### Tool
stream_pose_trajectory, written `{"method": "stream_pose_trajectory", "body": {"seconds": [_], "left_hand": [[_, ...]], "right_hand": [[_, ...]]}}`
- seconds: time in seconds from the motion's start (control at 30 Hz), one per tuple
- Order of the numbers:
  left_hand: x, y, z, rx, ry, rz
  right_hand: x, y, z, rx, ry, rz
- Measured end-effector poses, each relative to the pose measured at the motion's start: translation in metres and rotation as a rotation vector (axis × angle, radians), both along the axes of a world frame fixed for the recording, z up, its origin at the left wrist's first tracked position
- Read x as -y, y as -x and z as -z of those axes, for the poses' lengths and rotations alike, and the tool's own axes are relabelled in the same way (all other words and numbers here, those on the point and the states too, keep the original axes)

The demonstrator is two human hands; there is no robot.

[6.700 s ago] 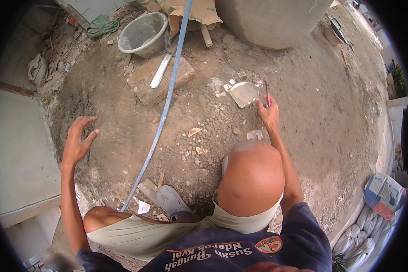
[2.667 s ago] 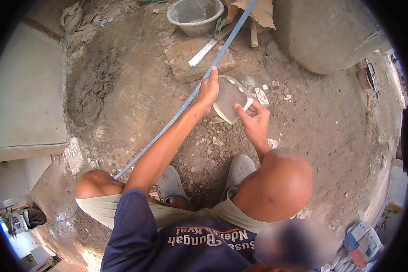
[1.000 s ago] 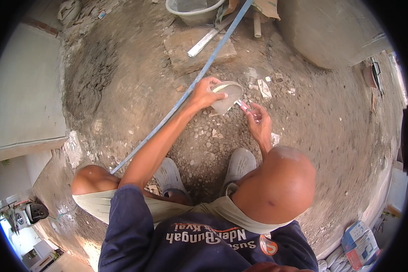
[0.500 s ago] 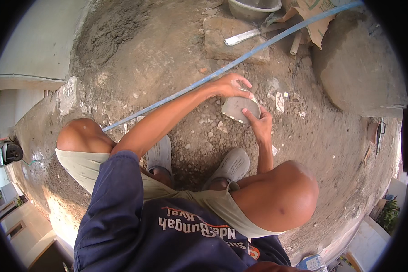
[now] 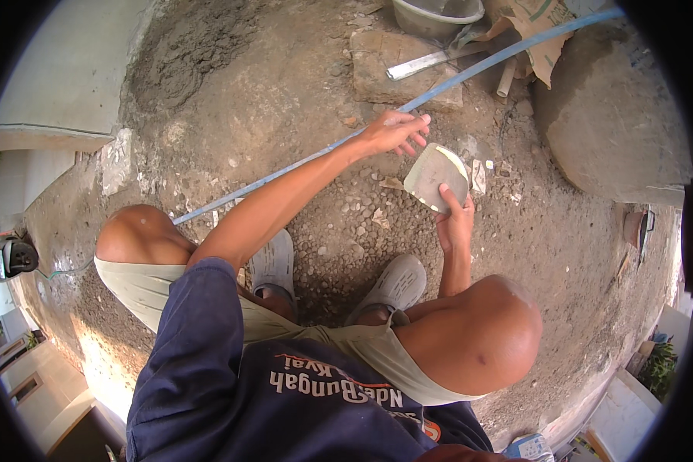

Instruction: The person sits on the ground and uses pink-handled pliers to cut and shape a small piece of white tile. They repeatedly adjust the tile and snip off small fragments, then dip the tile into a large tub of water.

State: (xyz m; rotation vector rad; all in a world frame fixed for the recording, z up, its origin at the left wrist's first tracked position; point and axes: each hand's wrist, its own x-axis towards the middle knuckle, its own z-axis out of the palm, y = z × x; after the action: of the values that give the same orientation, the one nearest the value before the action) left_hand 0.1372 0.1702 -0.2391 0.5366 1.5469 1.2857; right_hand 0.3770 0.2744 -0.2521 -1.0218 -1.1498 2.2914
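My right hand (image 5: 456,222) grips a flat grey piece with rounded corners and a pale, chipped-looking rim (image 5: 436,175), the thumb pressed on its upper face. It may be a broken tile, but its exact kind is unclear. The piece is held above the gravelly ground, its face tilted up toward me. My left hand (image 5: 397,132) hovers just beyond its upper left edge, apart from it, fingers spread and holding nothing. A long blue pipe (image 5: 300,159) runs diagonally past that hand and forearm.
My feet, in grey clogs (image 5: 396,289), stand on loose pebbles and pale shards. Farther off are a flat slab (image 5: 377,58), a white strip (image 5: 416,65), a bowl-like basin (image 5: 431,23) and torn brown paper (image 5: 535,35). A large grey rounded block (image 5: 608,123) stands right; wet-looking mortar (image 5: 185,61) lies far left.
My left hand has let go of the grey piece and drawn away up and left. The right hand has carried the piece a little to the right, turning it.
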Motion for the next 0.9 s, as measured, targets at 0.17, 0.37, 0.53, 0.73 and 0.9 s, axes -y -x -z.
{"method": "stream_pose_trajectory", "body": {"seconds": [0.17,0.37,0.53,0.73,0.9], "left_hand": [[0.001,-0.007,-0.006,-0.143,-0.038,0.367],[0.003,-0.011,0.017,-0.129,0.020,0.387],[0.014,0.007,0.038,-0.570,0.130,0.296],[0.004,0.000,0.027,-0.838,0.204,0.351],[-0.002,-0.019,0.015,-0.968,0.376,0.422]], "right_hand": [[-0.004,0.003,-0.004,0.013,-0.322,-0.073],[-0.014,-0.007,-0.006,0.300,-0.418,-0.046],[-0.021,-0.042,0.047,0.738,-1.235,-0.189],[-0.025,-0.076,0.086,0.713,-1.424,-0.263],[-0.022,-0.077,0.094,0.807,-1.242,-0.230]]}}
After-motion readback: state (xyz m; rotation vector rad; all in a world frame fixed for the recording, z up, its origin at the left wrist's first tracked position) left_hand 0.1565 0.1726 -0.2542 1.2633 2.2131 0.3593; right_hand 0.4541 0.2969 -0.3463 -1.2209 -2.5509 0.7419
